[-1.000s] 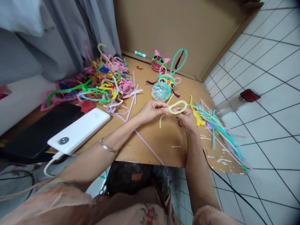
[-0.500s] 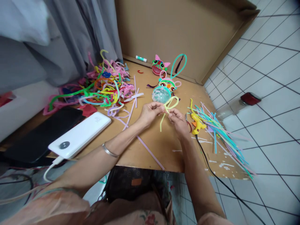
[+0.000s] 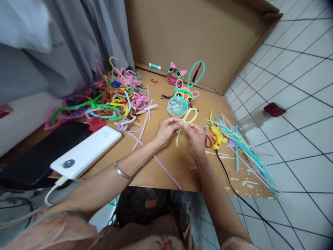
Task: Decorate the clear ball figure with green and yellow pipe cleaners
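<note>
My left hand (image 3: 168, 130) and my right hand (image 3: 194, 134) meet over the table, both closed in a pinch on a pale yellow pipe cleaner (image 3: 196, 116). Its loop rises above my fingertips, and a loose end hangs below my left hand. Just beyond stands a clear ball (image 3: 177, 107) with a teal rim. Behind the ball is a pipe-cleaner animal head (image 3: 186, 94) with pink ring ears and a tall teal loop (image 3: 189, 78). Farther back sits a pink-eared head (image 3: 173, 74) with a red mouth.
To the right lie a yellow glue gun (image 3: 218, 138) with a black cord, red-handled scissors (image 3: 208, 141) and a bundle of pastel pipe cleaners (image 3: 247, 152). At left are a tangled colourful pile (image 3: 111, 100), a white power bank (image 3: 87, 151) and a black phone-like slab (image 3: 44, 152).
The yellow pipe cleaner's two loops now appear as a single rounder loop. My fingertips have come closer together at its base. The view has shifted slightly.
</note>
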### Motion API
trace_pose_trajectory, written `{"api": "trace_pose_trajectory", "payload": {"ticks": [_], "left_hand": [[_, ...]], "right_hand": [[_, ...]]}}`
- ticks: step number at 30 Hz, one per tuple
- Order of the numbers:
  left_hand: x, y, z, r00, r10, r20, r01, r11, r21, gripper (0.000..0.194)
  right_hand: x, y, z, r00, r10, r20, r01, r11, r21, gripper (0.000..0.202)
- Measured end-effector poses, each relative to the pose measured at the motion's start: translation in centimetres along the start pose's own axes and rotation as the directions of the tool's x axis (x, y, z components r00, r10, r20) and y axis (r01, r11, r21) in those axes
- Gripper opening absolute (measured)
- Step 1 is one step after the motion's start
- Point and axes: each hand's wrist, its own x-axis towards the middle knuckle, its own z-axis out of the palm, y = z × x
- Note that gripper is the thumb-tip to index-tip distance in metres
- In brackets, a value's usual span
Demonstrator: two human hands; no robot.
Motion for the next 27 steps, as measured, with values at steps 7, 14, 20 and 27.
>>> {"api": "trace_pose_trajectory", "payload": {"ticks": [7, 14, 20, 27], "left_hand": [[0.0, 0.7, -0.4, 0.992, 0.019, 0.124, -0.028, 0.997, 0.070, 0.030], [0.1, 1.0, -0.4, 0.992, 0.063, 0.108, -0.080, 0.984, 0.161, 0.036], [0.6, 0.8, -0.8, 0.992, 0.122, 0.032, -0.126, 0.972, 0.197, 0.046], [0.8, 1.1, -0.8, 0.996, 0.081, 0.035, -0.086, 0.980, 0.177, 0.044]], "right_hand": [[-0.2, -0.8, 0.1, 0.999, -0.014, -0.036, 0.013, 0.999, -0.042, 0.025], [-0.3, -0.7, 0.0, 1.000, 0.002, 0.000, -0.002, 0.996, -0.084, 0.027], [-0.6, -0.9, -0.1, 0.996, -0.084, 0.027, 0.088, 0.970, -0.225, 0.024], [-0.7, -0.9, -0.3, 0.982, -0.170, -0.084, 0.131, 0.928, -0.348, 0.020]]}}
